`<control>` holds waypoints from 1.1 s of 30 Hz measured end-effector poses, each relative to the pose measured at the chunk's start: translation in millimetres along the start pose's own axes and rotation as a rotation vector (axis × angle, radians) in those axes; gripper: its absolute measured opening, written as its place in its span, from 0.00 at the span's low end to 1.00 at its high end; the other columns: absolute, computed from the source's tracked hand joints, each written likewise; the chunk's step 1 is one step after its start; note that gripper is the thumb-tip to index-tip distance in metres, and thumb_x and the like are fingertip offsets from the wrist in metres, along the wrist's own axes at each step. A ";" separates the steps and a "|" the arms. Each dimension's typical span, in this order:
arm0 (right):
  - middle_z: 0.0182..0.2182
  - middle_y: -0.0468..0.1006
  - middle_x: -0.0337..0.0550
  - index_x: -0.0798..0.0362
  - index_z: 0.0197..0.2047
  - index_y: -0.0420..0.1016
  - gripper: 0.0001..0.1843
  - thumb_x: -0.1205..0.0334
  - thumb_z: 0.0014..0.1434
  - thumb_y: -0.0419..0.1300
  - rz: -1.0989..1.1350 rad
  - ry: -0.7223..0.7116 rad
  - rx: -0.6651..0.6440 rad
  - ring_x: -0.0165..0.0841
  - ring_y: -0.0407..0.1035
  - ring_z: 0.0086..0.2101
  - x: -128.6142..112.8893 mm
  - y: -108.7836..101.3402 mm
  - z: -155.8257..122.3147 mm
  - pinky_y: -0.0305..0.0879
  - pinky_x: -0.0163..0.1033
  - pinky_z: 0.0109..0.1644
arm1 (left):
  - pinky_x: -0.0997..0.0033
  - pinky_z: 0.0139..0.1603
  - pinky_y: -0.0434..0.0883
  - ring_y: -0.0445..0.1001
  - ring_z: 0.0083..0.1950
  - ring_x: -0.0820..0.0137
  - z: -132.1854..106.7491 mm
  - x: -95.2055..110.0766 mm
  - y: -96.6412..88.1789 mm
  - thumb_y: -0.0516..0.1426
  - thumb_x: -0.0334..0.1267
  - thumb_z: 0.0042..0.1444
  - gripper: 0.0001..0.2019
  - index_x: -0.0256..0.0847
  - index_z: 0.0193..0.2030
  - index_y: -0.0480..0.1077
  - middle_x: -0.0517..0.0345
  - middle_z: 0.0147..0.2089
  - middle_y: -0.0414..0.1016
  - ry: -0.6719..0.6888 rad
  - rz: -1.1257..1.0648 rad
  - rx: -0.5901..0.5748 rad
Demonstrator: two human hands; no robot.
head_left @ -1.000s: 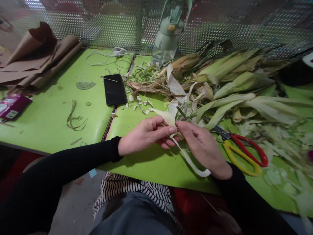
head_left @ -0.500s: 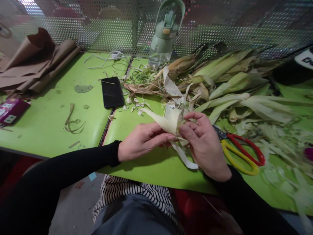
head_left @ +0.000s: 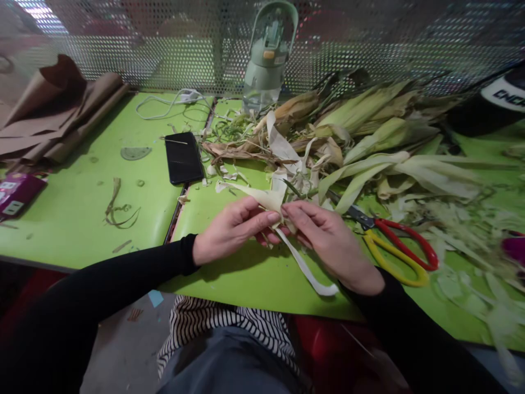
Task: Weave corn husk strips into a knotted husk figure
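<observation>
Between both hands is a pale corn husk strip (head_left: 266, 198), folded where the fingers meet, over the green table. My left hand (head_left: 235, 225) pinches it between thumb and fingers from the left. From the right, my right hand (head_left: 328, 235) grips the same strip at the fold with thumb and fingertips. A narrow white tail (head_left: 305, 268) of husk hangs down below the fingers. Scissors (head_left: 396, 238) with one red and one yellow handle lie just right of my right hand. The fingertips partly hide the fold.
A heap of corn husks (head_left: 377, 126) fills the back right, with shredded scraps (head_left: 463, 262) nearer the front. Behind stands a water bottle (head_left: 262, 71). To the left lie a phone (head_left: 183, 157), a cable (head_left: 159, 112), a protractor (head_left: 136, 153) and brown paper (head_left: 61, 115).
The upright curl of husk has been bent flatter at the fold, and my right fingers have closed in nearer my left. The whole view has shifted slightly.
</observation>
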State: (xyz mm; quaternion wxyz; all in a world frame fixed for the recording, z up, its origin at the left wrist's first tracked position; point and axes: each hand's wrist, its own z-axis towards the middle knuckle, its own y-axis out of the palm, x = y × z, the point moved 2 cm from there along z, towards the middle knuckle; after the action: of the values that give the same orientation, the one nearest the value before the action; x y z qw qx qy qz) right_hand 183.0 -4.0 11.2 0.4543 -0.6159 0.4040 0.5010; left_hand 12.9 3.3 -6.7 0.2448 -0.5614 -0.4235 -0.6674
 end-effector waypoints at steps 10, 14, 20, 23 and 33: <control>0.26 0.73 0.37 0.50 0.34 0.80 0.18 0.43 0.57 0.65 0.146 0.099 -0.060 0.28 0.66 0.27 7.0 3.2 -0.9 0.65 0.33 0.29 | 0.79 0.36 0.71 0.72 0.32 0.78 -1.8 -5.8 3.6 0.60 0.39 0.61 0.09 0.33 0.40 0.73 0.59 0.32 0.74 0.077 0.191 -0.118; 0.19 0.63 0.31 0.50 0.35 0.81 0.14 0.48 0.54 0.69 0.317 0.102 0.042 0.21 0.49 0.18 8.4 3.7 0.6 0.46 0.30 0.18 | 0.77 0.37 0.71 0.72 0.32 0.77 -0.5 -5.2 2.1 0.59 0.41 0.62 0.11 0.32 0.38 0.74 0.57 0.33 0.76 0.030 0.200 -0.060; 0.24 0.69 0.32 0.48 0.36 0.75 0.11 0.50 0.63 0.62 0.289 -0.083 0.096 0.22 0.47 0.17 1.6 4.5 -2.2 0.48 0.33 0.19 | 0.79 0.31 0.71 0.74 0.28 0.78 3.5 -2.2 -1.7 0.58 0.41 0.64 0.12 0.33 0.34 0.70 0.59 0.28 0.74 -0.169 0.111 0.054; 0.29 0.72 0.34 0.47 0.37 0.73 0.12 0.48 0.63 0.61 0.239 -0.141 0.156 0.22 0.50 0.18 0.5 2.0 -2.4 0.53 0.34 0.21 | 0.80 0.31 0.70 0.75 0.28 0.78 4.1 -4.1 -1.8 0.57 0.37 0.64 0.11 0.33 0.33 0.70 0.60 0.26 0.74 -0.220 0.145 0.047; 0.24 0.66 0.36 0.46 0.42 0.77 0.10 0.51 0.64 0.59 -0.182 -0.197 0.213 0.28 0.56 0.22 -3.3 -8.9 -5.6 0.52 0.36 0.22 | 0.79 0.32 0.72 0.74 0.26 0.79 6.2 -0.7 -0.1 0.56 0.32 0.65 0.10 0.32 0.31 0.68 0.62 0.24 0.73 -0.377 0.112 0.115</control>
State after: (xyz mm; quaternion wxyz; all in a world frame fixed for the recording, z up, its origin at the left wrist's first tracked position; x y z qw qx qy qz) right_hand 192.3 -6.9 16.2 0.5980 -0.5460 0.3511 0.4701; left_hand 16.4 8.4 -7.3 0.2298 -0.6842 -0.4674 -0.5105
